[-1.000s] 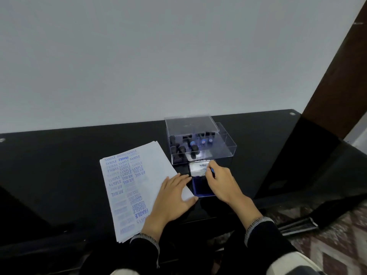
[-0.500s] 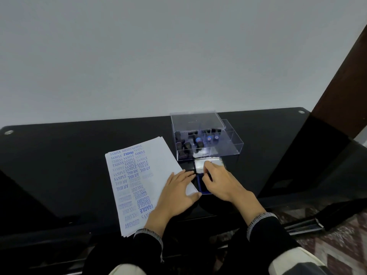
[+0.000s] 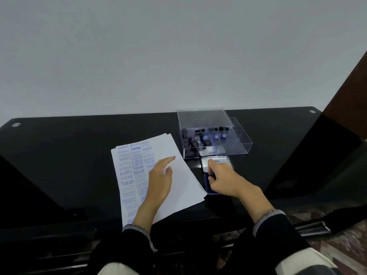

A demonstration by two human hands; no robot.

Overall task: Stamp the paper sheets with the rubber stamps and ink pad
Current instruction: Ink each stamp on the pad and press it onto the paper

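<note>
1 head-worn wide-angle view looks forward and down from close above the black table (image 3: 69, 155), pale wall filling the upper half; no 2nd view.

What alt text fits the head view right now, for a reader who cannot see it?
A person's right hand presses a stamp onto the open blue ink pad while the left hand lies flat on the paper sheets already covered in blue stamps. Behind them on the black table sits a clear box of more stamps.

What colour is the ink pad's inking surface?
Dark blue, as seen in the head view: the ink pad lies under the right hand.
</note>
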